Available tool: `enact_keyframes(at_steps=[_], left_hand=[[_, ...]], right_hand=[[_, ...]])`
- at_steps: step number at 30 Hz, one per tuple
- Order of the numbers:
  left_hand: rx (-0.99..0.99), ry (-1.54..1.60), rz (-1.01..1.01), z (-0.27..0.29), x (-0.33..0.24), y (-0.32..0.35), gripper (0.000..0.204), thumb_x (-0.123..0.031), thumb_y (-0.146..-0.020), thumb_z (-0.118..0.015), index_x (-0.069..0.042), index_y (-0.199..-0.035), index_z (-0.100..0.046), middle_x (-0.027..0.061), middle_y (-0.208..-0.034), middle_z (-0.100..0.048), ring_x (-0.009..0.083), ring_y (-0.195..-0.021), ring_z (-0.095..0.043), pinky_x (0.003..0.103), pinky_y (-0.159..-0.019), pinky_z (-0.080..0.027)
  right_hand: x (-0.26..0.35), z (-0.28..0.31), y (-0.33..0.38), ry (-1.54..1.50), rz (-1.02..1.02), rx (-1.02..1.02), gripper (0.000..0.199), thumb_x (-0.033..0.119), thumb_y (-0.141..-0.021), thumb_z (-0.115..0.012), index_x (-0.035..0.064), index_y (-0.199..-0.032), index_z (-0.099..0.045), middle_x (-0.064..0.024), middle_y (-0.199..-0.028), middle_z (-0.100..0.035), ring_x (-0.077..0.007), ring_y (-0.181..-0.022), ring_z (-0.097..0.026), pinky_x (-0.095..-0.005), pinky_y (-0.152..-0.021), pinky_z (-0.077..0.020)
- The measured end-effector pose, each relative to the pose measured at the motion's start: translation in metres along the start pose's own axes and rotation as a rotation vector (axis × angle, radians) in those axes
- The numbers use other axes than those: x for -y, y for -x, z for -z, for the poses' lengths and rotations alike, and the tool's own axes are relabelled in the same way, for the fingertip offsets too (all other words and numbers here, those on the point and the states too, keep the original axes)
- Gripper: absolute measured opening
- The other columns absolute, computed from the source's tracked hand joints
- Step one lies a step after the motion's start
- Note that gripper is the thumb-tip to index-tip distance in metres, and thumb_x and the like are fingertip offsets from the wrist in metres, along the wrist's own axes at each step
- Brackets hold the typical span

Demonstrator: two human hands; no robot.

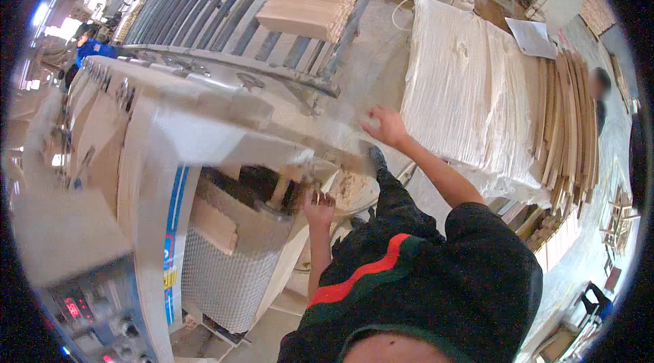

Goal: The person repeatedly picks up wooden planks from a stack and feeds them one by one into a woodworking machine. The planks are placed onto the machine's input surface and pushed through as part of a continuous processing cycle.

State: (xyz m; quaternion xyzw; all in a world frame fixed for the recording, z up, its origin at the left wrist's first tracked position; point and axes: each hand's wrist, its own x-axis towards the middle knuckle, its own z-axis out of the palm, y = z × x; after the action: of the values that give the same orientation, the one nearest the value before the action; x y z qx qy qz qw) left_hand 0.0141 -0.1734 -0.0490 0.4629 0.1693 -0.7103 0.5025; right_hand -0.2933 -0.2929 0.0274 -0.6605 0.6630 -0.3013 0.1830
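My left hand point(319, 210) is beside the infeed of a large woodworking machine point(204, 128), its slightly blurred fingers apart and no object visible in them. Close to it, a pale wood board point(214, 225) lies on the machine's grey textured belt point(228, 285). My right hand point(386, 126) hangs in the air with loosely curved, parted fingers and holds nothing. It is left of a tall stack of pale boards point(470, 84) and right of the machine's edge.
A roller conveyor point(204, 12) runs behind the machine, carrying a bundle of wood strips point(306, 1). A control panel point(95, 315) with red displays is at lower left. Curved wood slats point(569, 124) lean beside the stack, under a paper sheet point(531, 37). A person in blue point(95, 48) is far left.
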Motion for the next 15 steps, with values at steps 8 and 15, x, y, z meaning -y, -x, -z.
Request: enact_keyframes(at_steps=[8,15], left_hand=[[-0.309,-0.042,-0.084,-0.040,0.017,-0.014,0.041,-0.050,-0.083,-0.055,-0.012,-0.096,-0.049,0.0047,-0.094,-0.050,0.0255,-0.086,-0.051,0.043,-0.076,-0.043],[-0.436,0.099,-0.187,-0.046,0.030,-0.012,0.041,-0.050,-0.082,-0.056,-0.012,-0.098,-0.049,0.0064,-0.099,-0.045,0.0265,-0.090,-0.047,0.044,-0.077,-0.043]], right_hand=[[-0.058,-0.008,-0.293,0.139,-0.014,-0.132,0.105,0.052,-0.056,-0.078,0.0115,-0.139,-0.029,-0.0312,-0.132,-0.033,-0.0484,-0.122,-0.031,-0.0554,-0.100,-0.0290],[-0.076,-0.046,-0.362,0.068,-0.089,-0.199,0.119,0.054,-0.052,-0.079,0.0134,-0.145,-0.015,-0.0339,-0.135,-0.027,-0.0509,-0.125,-0.026,-0.0605,-0.100,-0.0252]])
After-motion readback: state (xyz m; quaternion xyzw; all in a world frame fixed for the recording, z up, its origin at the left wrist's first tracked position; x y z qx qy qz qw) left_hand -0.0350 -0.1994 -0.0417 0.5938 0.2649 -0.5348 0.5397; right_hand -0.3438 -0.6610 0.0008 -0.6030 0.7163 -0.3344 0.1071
